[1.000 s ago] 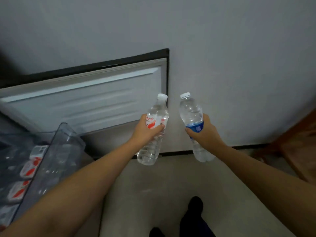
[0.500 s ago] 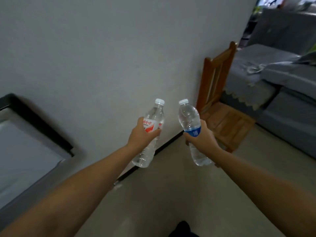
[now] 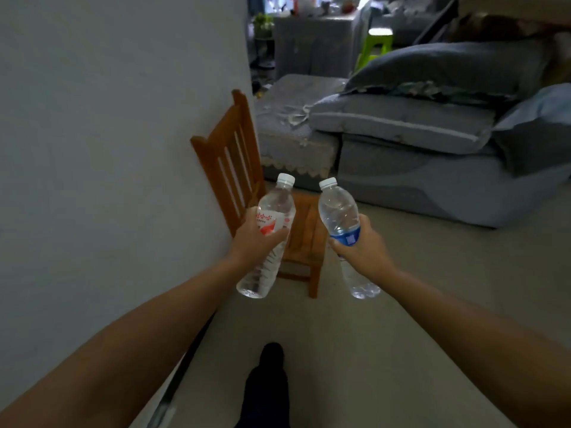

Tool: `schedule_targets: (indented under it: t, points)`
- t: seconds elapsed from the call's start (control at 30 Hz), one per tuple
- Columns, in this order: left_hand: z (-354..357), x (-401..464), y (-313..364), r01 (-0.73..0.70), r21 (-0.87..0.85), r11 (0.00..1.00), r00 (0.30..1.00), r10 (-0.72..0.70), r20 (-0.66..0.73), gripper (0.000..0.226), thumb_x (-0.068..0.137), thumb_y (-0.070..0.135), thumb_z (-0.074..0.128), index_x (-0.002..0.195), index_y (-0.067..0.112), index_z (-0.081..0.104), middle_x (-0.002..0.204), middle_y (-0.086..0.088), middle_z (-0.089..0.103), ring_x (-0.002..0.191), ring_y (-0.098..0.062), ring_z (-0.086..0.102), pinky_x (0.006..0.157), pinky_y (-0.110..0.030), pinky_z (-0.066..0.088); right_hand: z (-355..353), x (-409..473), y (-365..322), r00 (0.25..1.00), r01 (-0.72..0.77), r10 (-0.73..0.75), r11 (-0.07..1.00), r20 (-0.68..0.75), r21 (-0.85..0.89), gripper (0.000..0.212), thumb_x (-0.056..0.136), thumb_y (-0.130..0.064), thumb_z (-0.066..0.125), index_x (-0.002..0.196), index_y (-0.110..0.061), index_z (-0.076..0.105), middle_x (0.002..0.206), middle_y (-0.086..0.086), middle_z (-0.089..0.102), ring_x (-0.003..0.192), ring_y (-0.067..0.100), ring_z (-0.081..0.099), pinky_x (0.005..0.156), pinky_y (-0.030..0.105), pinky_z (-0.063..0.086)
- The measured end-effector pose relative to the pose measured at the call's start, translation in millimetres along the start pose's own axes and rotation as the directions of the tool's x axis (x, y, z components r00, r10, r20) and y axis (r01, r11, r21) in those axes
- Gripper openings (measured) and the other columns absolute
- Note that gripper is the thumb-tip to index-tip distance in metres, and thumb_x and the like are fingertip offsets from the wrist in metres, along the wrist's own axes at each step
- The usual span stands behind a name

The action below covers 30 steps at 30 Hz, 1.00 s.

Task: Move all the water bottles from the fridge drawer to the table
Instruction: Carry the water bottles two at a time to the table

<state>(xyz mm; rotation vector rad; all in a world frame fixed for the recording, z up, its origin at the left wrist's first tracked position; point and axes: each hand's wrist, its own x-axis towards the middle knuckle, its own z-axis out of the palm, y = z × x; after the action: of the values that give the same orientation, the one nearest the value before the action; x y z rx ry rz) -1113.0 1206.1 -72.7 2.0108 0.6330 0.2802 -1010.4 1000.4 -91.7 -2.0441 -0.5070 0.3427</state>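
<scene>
My left hand (image 3: 251, 240) grips a clear water bottle with a red and white label (image 3: 273, 211) round its middle, cap up and tilted right. My right hand (image 3: 366, 247) grips a second clear water bottle with a blue label (image 3: 338, 208), cap up and tilted left. Both bottles are held in the air in front of me, side by side and apart. The fridge, its drawer and the table are out of view.
A grey wall (image 3: 108, 134) runs along my left. A small wooden chair (image 3: 234, 162) stands against it just beyond the bottles. A grey sofa with cushions (image 3: 417, 143) fills the right. A green stool (image 3: 375, 41) and a covered cabinet (image 3: 312, 41) stand farther back.
The view has swung right, away from the fridge door. The chair and sofa have come nearer and more central. Both hands still hold their bottles the same way.
</scene>
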Motion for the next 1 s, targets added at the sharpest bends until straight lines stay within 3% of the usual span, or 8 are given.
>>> schedule_targets:
  t: [0.2, 0.3, 0.4, 0.53, 0.7, 0.87, 1.0]
  points:
    - [64, 101, 41, -0.094, -0.027, 0.995, 0.973, 0.097, 0.211, 0.058, 0.081, 0.037, 0.07, 0.128, 0.022, 0.04, 0.111, 0.001, 0.059, 0.098, -0.017, 0.063, 0.083, -0.037, 0.056, -52, 51, 31, 0.97, -0.088, 0.086, 0.996, -0.226, 0.005, 0.059, 0.08, -0.024, 0.075, 0.128, -0.017, 0.041, 0.107, -0.003, 0.058, 0.086, 0.007, 0.061, 0.065, 0.016, 0.05]
    - [95, 147, 73, -0.135, -0.039, 0.99, 0.937, 0.14, 0.321, 0.056, 0.083, 0.033, 0.069, 0.128, 0.023, 0.037, 0.111, 0.0, 0.058, 0.096, -0.017, 0.062, 0.081, -0.036, 0.056, -78, 71, 44, 0.925, -0.158, 0.169, 0.986, -0.34, 0.062, 0.057, 0.079, -0.025, 0.075, 0.125, -0.019, 0.042, 0.105, -0.004, 0.058, 0.086, 0.011, 0.062, 0.073, 0.028, 0.056]
    - [128, 181, 100, -0.212, -0.027, 0.977, 0.891, 0.204, 0.405, 0.058, 0.084, 0.032, 0.069, 0.13, 0.022, 0.036, 0.112, 0.002, 0.057, 0.097, -0.017, 0.062, 0.083, -0.036, 0.055, -103, 84, 55, 0.868, -0.209, 0.24, 0.971, -0.435, 0.118, 0.055, 0.076, -0.03, 0.076, 0.12, -0.021, 0.044, 0.103, -0.004, 0.059, 0.087, 0.013, 0.062, 0.075, 0.03, 0.056]
    - [197, 209, 139, -0.266, -0.022, 0.964, 0.808, 0.235, 0.541, 0.059, 0.084, 0.034, 0.069, 0.131, 0.021, 0.035, 0.114, 0.003, 0.055, 0.099, -0.016, 0.059, 0.082, -0.033, 0.051, -147, 89, 90, 0.742, -0.305, 0.364, 0.931, -0.562, 0.201, 0.058, 0.066, -0.048, 0.072, 0.113, -0.02, 0.053, 0.097, 0.003, 0.066, 0.083, 0.017, 0.067, 0.075, 0.037, 0.059]
    - [299, 227, 185, -0.341, -0.039, 0.939, 0.673, 0.273, 0.688, 0.057, 0.078, 0.041, 0.071, 0.123, 0.025, 0.04, 0.108, 0.004, 0.061, 0.094, -0.016, 0.065, 0.085, -0.041, 0.056, -213, 79, 128, 0.56, -0.351, 0.49, 0.871, -0.668, 0.345, 0.044, 0.08, -0.028, 0.074, 0.113, -0.018, 0.046, 0.1, 0.004, 0.064, 0.083, 0.017, 0.067, 0.068, 0.023, 0.053]
    - [420, 221, 246, -0.42, -0.071, 0.905, 0.57, 0.324, 0.755, 0.06, 0.078, 0.043, 0.071, 0.124, 0.022, 0.04, 0.108, 0.004, 0.06, 0.093, -0.015, 0.063, 0.079, -0.032, 0.053, -302, 62, 182, 0.41, -0.374, 0.501, 0.854, -0.762, 0.36, 0.043, 0.081, -0.025, 0.072, 0.114, -0.018, 0.045, 0.089, -0.003, 0.063, 0.068, 0.006, 0.061, 0.052, 0.01, 0.044]
    - [511, 206, 298, -0.448, -0.107, 0.888, 0.489, 0.343, 0.802, 0.057, 0.077, 0.044, 0.072, 0.12, 0.022, 0.042, 0.104, 0.004, 0.061, 0.089, -0.013, 0.063, 0.077, -0.03, 0.053, -379, 43, 216, 0.297, -0.382, 0.53, 0.828, -0.794, 0.41, 0.041, 0.081, -0.025, 0.073, 0.111, -0.024, 0.045, 0.089, -0.004, 0.063, 0.07, 0.005, 0.061, 0.058, 0.011, 0.046]
